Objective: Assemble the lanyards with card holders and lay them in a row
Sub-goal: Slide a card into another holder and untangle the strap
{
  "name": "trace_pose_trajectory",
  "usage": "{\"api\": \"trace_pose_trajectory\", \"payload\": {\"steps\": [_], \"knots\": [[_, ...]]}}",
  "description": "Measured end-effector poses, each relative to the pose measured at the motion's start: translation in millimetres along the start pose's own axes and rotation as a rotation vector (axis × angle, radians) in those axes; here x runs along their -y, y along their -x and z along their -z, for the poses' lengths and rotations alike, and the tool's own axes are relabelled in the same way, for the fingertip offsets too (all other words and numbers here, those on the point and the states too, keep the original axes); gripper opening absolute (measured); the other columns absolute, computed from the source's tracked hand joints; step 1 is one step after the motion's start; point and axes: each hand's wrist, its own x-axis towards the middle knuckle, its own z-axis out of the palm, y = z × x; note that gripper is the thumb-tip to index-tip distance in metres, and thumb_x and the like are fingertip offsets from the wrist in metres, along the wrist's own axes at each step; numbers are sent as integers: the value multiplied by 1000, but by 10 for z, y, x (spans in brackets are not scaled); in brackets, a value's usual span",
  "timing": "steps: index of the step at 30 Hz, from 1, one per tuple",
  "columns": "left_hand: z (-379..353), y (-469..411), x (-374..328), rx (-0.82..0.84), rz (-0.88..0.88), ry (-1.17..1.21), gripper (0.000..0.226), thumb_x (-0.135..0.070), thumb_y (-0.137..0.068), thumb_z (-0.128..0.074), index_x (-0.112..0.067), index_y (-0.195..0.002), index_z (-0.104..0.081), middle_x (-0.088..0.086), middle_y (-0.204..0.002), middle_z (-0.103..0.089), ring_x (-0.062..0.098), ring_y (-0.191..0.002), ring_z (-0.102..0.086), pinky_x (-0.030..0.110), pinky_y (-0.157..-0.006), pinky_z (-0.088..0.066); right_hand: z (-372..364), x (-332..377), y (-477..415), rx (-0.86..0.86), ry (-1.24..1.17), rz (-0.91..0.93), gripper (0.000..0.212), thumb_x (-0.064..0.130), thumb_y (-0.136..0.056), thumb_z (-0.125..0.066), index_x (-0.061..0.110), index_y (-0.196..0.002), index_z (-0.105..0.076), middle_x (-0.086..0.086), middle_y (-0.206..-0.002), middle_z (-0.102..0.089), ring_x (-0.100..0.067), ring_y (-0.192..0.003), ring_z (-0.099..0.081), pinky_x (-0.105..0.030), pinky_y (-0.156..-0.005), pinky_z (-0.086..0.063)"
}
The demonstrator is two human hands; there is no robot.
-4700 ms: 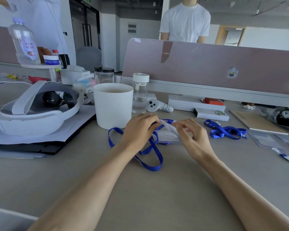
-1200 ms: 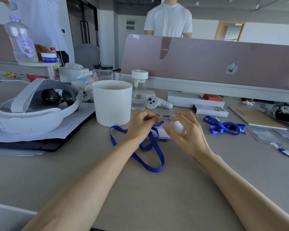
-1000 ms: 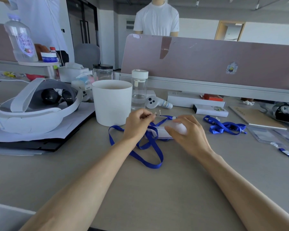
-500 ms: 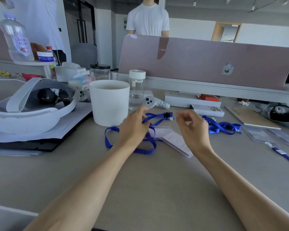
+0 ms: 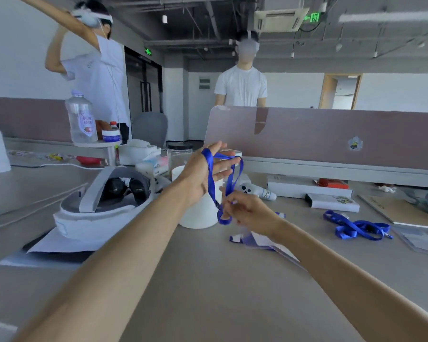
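My left hand [image 5: 203, 172] is raised above the desk with spread fingers, and a blue lanyard [image 5: 211, 183] is looped over them and hangs down. My right hand [image 5: 247, 209] pinches the lanyard's lower end near its clip, just above the table. A clear card holder [image 5: 260, 240] lies flat on the desk under my right wrist, partly hidden by it. A second blue lanyard [image 5: 356, 227] lies bunched at the right, next to more clear card holders [image 5: 420, 239].
A white cup [image 5: 198, 213] stands right behind my hands, with a white headset [image 5: 101, 208] on papers to its left. Jars, a controller [image 5: 255, 191], boxes [image 5: 309, 188] and a notebook [image 5: 400, 211] line the back below a desk divider [image 5: 331, 134]. Two people stand beyond.
I lifted the lanyard off the table: my left hand rose with the loop over its fingers, my right hand took the lower end. The view tilted up. The card holder stayed on the desk.
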Motion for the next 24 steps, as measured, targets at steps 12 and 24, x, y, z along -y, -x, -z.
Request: {"api": "trace_pose_trajectory", "payload": {"steps": [12,24], "knots": [[720,-416,-257,8,-246,-1402,51,0,-86,-54,-20,-132,-46,5,-134,-50,24,-112,-53,37,-93,-47,188,492,-1159,-327,260,-54,22,11,-90,-53,18,-86,-74,-6,-95,-70,-23,-92,-62,-31,-81,-49],[234,-307,244,0,-458,-1671,40,-13,-89,-51,-18,-129,-51,1,-141,-38,22,-131,-35,41,-97,-42,759,-128,-391,-467,381,-162,24,15,-88,-47,-2,-88,-65,-19,-85,-67,-32,-71,-56,-35,-63,-50]]}}
